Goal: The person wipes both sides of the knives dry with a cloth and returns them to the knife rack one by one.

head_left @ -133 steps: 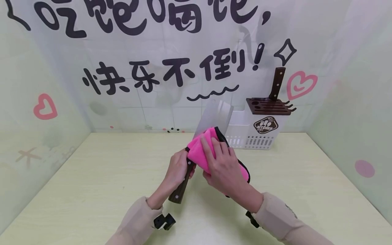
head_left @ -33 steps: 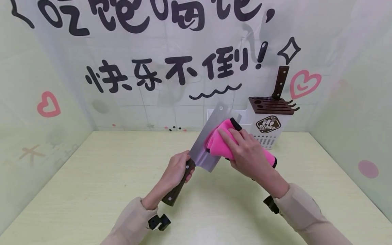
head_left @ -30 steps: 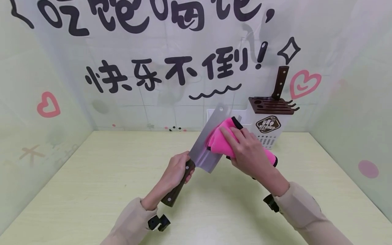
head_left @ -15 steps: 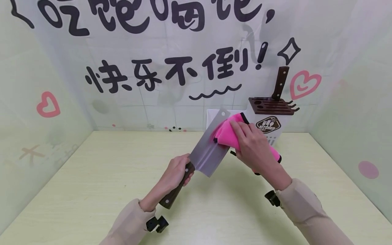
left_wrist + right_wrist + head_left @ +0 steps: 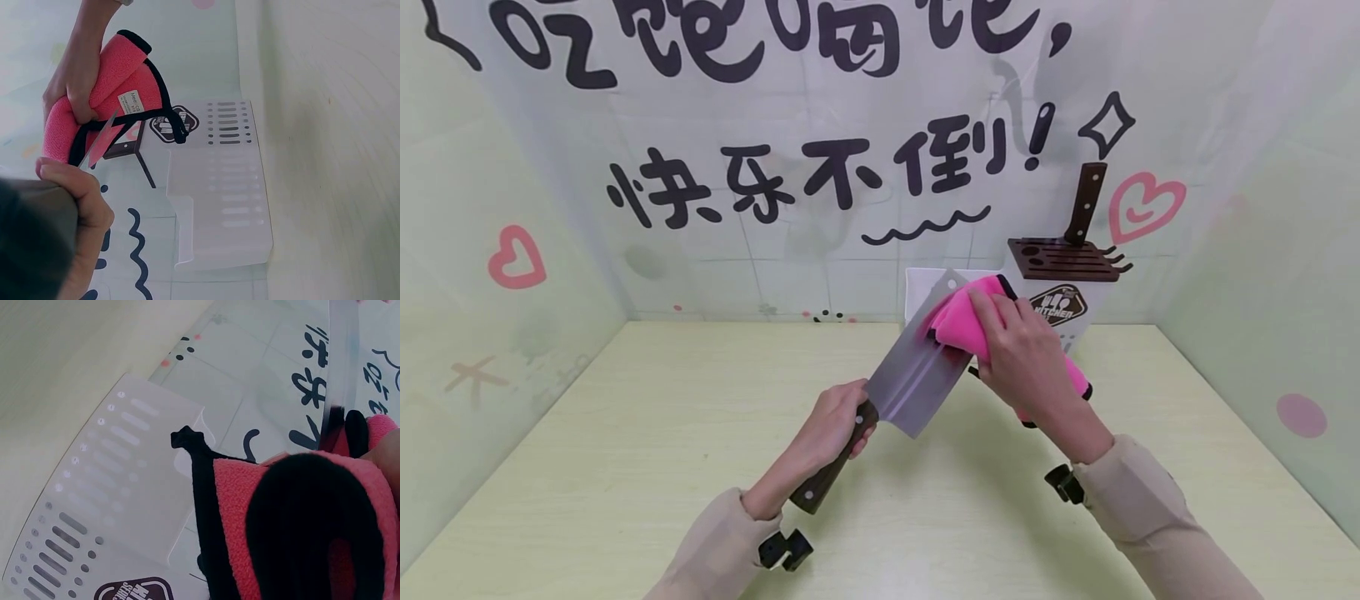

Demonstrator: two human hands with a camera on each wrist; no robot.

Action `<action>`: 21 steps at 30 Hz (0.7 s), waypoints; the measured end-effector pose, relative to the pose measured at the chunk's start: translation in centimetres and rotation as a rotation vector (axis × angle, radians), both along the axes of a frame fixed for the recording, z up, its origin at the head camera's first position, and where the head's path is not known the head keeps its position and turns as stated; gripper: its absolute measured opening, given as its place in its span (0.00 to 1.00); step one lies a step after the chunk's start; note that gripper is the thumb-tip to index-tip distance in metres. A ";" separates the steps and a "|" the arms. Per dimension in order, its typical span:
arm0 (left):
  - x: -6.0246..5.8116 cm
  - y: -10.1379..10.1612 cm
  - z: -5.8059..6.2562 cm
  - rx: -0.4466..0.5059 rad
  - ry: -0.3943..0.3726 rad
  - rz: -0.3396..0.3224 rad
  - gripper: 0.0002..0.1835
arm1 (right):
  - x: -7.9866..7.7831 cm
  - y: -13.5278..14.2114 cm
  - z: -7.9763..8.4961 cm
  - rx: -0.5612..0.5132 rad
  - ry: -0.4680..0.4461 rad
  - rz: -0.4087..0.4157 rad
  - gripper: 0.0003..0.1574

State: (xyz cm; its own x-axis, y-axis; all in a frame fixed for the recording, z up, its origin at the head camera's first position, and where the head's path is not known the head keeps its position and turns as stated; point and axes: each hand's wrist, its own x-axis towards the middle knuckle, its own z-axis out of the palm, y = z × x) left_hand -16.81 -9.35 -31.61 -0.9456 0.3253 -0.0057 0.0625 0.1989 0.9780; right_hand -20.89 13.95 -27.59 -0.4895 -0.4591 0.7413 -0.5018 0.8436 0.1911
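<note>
My left hand (image 5: 831,421) grips the dark wooden handle of a cleaver (image 5: 910,387), raised above the table with its broad blade slanting up to the right. A folded pink cloth (image 5: 961,323) with black edging lies against the blade's far end. My right hand (image 5: 1028,360) holds this cloth with its fingers spread over the top. In the left wrist view the right thumb pinches the cloth (image 5: 140,81), and the cloth sits on both sides of the thin blade. The right wrist view shows mostly cloth (image 5: 234,519), with the fingers largely hidden.
Behind the hands, a white slotted holder (image 5: 921,287) stands against the back wall, partly covered by the right hand. Its brown slotted top (image 5: 1063,260) carries a dark-handled knife (image 5: 1086,204) and several hooks. The pale wooden table (image 5: 647,467) runs between walls on both sides.
The cloth has slid from near the handle up along the blade to its far right end, baring more metal. The cleaver has tilted further right and lowered slightly. Both grips stay the same.
</note>
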 end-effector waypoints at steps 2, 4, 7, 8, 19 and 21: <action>0.0 0.0 0.0 -0.002 0.004 -0.002 0.18 | 0.1 -0.1 0.0 0.005 0.005 -0.004 0.37; 0.0 0.0 0.0 -0.006 0.008 -0.006 0.18 | 0.1 -0.2 0.0 0.013 0.009 -0.006 0.37; 0.0 0.0 -0.1 -0.009 0.012 -0.009 0.18 | 0.2 -0.4 0.0 0.023 0.016 -0.004 0.37; 0.0 0.0 -0.1 -0.010 0.014 -0.010 0.18 | 0.2 -0.5 0.0 0.025 0.016 -0.002 0.37; 0.0 0.2 -0.1 -0.007 0.012 -0.008 0.17 | 0.7 -1.0 -0.5 0.045 0.003 0.039 0.38; -0.1 0.3 -0.1 -0.007 0.017 -0.008 0.17 | 0.8 -1.1 -0.5 0.059 0.000 0.039 0.38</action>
State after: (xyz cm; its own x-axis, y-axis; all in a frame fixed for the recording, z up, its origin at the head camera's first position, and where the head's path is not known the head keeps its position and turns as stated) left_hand -16.87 -9.09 -31.72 -0.9430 0.3326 0.0087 0.0812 0.2048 0.9754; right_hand -20.08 12.83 -28.12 -0.4708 -0.5203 0.7125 -0.5338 0.8110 0.2396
